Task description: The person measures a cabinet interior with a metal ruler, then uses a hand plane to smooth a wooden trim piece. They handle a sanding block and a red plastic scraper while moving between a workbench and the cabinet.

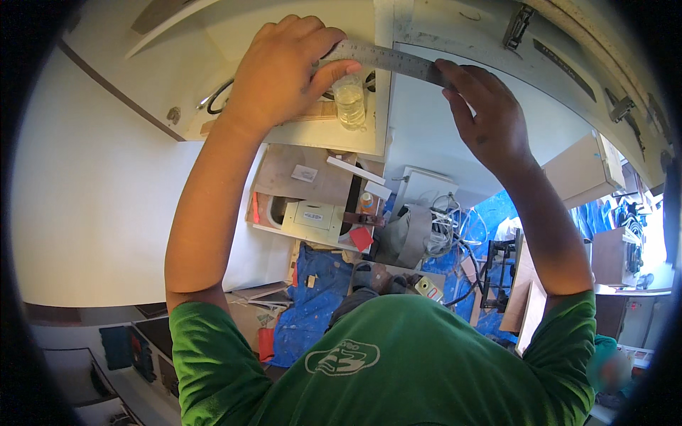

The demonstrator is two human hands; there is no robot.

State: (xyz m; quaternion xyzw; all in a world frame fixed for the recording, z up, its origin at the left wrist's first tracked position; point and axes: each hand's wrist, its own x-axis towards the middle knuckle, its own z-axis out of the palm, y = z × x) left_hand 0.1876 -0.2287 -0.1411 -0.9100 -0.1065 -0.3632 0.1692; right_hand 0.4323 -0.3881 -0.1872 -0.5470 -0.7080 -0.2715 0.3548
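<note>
A steel ruler is stretched between my two raised hands, across the front edge of an open white cabinet. My left hand is closed on the ruler's left end, with the thumb below it. The right end is pinched between the thumb and fingers of my right hand; the fingers hide its tip. Just below the ruler, near my left thumb, a clear bottle of pale yellowish liquid stands on the cabinet's bottom board.
Below is a counter with a beige panel, white strips and an orange-capped bottle. A grey bag with coiled cables lies near blue sheeting. Metal latches line the frame overhead. Another person is at the lower right.
</note>
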